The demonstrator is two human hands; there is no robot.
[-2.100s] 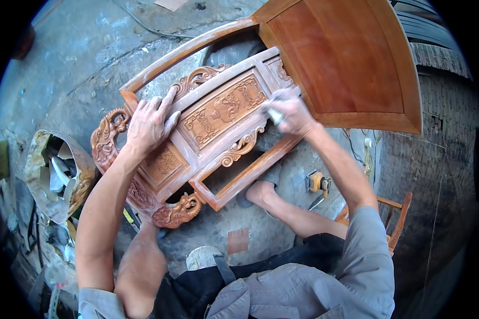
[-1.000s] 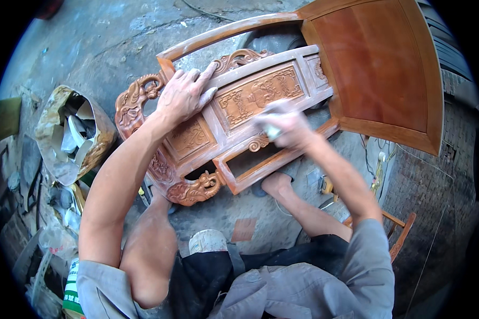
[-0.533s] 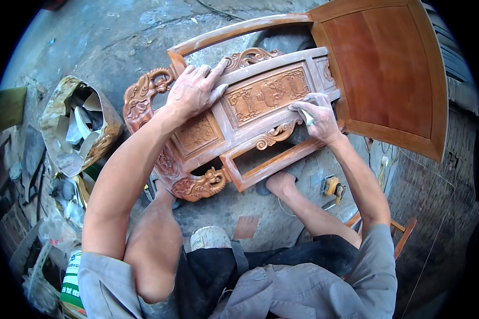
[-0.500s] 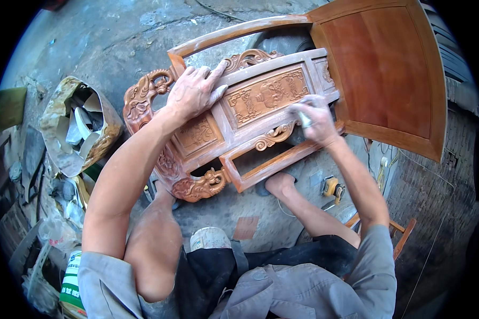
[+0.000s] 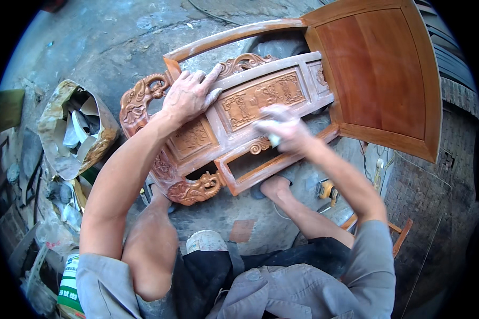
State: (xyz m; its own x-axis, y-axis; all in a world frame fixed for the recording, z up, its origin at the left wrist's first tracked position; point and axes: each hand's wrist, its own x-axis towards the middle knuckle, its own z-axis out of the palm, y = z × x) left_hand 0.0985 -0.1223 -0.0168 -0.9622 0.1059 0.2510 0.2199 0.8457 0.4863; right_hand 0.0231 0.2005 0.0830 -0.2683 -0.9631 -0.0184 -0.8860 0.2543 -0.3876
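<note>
A carved wooden chair [image 5: 222,119] lies tipped in front of me, whitish dust on the rails of its back. My left hand [image 5: 189,97] grips the back's upper edge, thumb on the near face and fingers reaching over the rail. My right hand [image 5: 288,130] is blurred by motion over the lower edge of the carved panel [image 5: 242,103]. Its fingers are closed on a small pale pad [image 5: 274,139], whose kind I cannot make out. Carved scroll ends [image 5: 197,190] stick out near my left knee. The reddish flat panel [image 5: 378,74] stands at the right.
A stained open sack [image 5: 56,127] with scraps stands at left, above a heap of clutter. A green and white bucket [image 5: 69,287] is at lower left. A white tub [image 5: 206,242] sits between my legs. A yellow power tool [image 5: 326,190] lies beyond my right shin.
My right hand has swept left and slightly down along the panel with the pale pad. My left hand keeps its hold, and the chair has shifted slightly left in view.
</note>
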